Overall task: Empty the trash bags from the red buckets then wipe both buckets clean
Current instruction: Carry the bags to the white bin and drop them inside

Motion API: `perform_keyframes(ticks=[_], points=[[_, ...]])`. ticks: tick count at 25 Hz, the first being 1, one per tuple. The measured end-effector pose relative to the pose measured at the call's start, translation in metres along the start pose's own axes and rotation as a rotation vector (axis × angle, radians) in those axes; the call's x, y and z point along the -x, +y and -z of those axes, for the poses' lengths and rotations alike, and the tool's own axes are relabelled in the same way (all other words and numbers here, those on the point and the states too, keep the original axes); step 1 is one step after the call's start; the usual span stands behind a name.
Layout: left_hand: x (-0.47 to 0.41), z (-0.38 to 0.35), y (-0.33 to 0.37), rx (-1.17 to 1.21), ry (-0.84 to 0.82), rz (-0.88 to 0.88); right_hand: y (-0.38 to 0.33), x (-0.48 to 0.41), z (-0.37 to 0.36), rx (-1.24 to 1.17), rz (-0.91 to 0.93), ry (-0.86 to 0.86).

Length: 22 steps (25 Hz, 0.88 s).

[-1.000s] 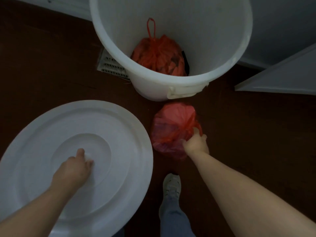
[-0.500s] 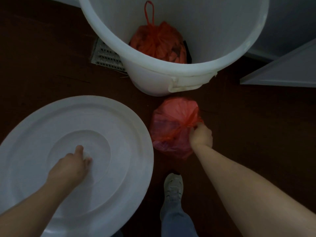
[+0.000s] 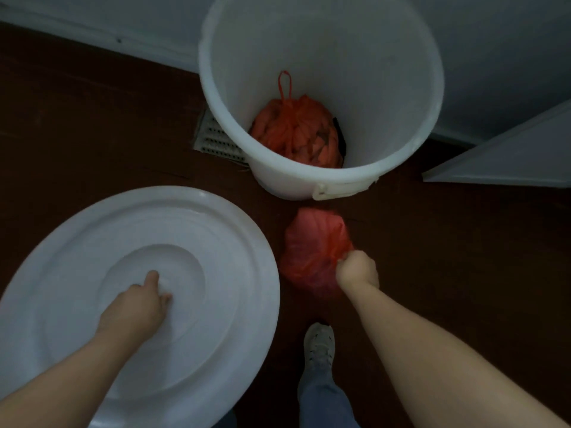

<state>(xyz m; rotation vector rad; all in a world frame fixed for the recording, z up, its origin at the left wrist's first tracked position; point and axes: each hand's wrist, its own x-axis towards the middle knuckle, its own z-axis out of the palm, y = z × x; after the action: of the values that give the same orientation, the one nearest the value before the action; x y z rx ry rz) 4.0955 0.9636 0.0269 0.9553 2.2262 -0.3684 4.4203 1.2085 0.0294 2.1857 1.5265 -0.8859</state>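
Observation:
A tied red trash bag [image 3: 312,251] hangs in front of a big white bin [image 3: 309,177]. My right hand [image 3: 358,270] grips its knotted top at the bag's right side. Inside the bin lies a second tied red bag [image 3: 296,131] with a loop handle sticking up. My left hand [image 3: 136,307] holds the large round white lid [image 3: 216,236] by its centre, with the fingers curled on the handle there. No red bucket is in view.
The floor is dark brown. A perforated drain grate [image 3: 216,139] sits left of the bin. A pale wall runs along the back, and a white panel edge [image 3: 509,152] juts in at right. My shoe [image 3: 319,344] stands below the bag.
The view has shifted so the bin sits lower and farther right in frame. My right hand keeps its grip on the bag; the left hand still holds the lid.

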Motion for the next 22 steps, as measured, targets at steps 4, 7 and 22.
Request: perform_keyframes(ticks=[4, 7, 22], points=[[0.036, 0.049, -0.033, 0.01, -0.005, 0.034, -0.027, 0.063, 0.021, 0.017, 0.036, -0.029], [0.067, 0.083, -0.067, 0.036, 0.009, 0.08, -0.052, 0.11, 0.033, 0.045, 0.085, -0.058], [0.155, 0.262, -0.239, 0.241, 0.195, 0.303, -0.262, 0.315, 0.127, -0.02, 0.417, -0.064]])
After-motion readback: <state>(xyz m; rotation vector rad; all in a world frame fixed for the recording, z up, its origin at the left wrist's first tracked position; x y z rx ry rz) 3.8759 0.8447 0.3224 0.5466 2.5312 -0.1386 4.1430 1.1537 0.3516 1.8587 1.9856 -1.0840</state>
